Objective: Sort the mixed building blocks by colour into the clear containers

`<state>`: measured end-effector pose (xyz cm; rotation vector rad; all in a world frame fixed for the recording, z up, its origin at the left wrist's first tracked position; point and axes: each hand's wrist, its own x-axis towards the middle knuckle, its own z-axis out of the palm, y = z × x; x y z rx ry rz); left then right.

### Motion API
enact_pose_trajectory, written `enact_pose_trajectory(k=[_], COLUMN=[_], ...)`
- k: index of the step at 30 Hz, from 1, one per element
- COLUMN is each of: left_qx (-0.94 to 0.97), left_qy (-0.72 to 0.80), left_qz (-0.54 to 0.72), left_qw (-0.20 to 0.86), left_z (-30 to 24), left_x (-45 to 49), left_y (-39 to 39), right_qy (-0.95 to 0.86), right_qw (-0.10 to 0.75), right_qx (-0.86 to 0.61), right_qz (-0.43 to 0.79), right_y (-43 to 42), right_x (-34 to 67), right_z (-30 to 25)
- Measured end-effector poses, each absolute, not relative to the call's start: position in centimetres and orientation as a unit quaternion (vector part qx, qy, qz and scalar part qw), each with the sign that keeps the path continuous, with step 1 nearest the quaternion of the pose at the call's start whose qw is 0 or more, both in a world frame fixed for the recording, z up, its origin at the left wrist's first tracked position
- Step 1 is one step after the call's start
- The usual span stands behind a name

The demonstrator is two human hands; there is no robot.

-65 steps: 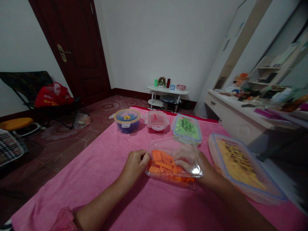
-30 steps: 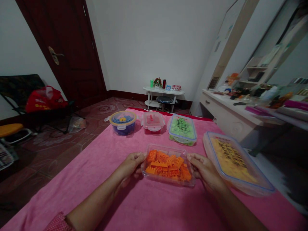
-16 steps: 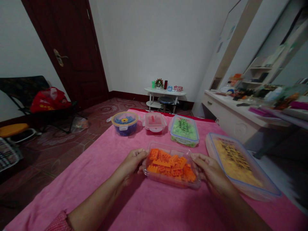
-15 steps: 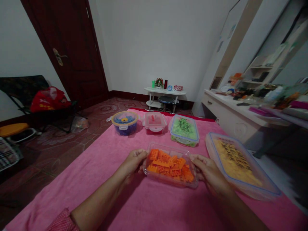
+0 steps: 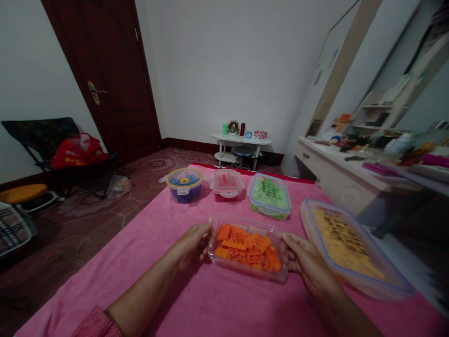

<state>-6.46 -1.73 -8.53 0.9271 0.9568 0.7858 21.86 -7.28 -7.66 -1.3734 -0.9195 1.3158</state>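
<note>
A clear plastic container (image 5: 245, 273) without a lid is in front of me, low over the pink cloth, filled with orange toy building bricks (image 5: 242, 248). My left hand (image 5: 191, 245) grips its left end, thumb upright by the rim and fingers curled along the side. On the opposite end, my right hand (image 5: 303, 257) has its thumb on the rim and its fingers partly hidden beneath. Whether the container's base touches the cloth, I cannot tell.
Lidded containers stand on the pink cloth (image 5: 147, 276): a round one with blue pieces (image 5: 184, 187), a square reddish one (image 5: 227, 187), one with green pieces (image 5: 269, 194), and a large one with yellow contents (image 5: 351, 248) beside my right hand. A cluttered white desk (image 5: 329, 161) is to the right.
The whole scene sits slightly lower in view, as the camera has tilted a little. My left thumb now points more upward at the rim. Both hands stay at the container's ends.
</note>
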Motion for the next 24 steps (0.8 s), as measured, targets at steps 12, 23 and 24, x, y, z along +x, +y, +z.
enact_pose_trajectory(k=[12,23,24], left_qx=[0.492,0.731,0.745], left_qy=[0.542,0.434,0.426], left_qz=[0.418,0.401,0.38], left_qw=[0.538,0.341,0.345], left_z=[-6.4,-7.0,-7.1], left_x=[-7.4,-6.6,-6.5], left_y=[-1.2,-2.4,-2.4], right_qy=[-0.453,-0.496,-0.507], right_qw=[0.424,0.494,0.482], right_qx=[-0.617,-0.616,-0.618], right_qz=[0.484,0.362,0.358], right_y=[-7.2,-7.6,-7.6], right_x=[23.8,21.6,21.3], right_z=[-7.8,-7.5,-7.5])
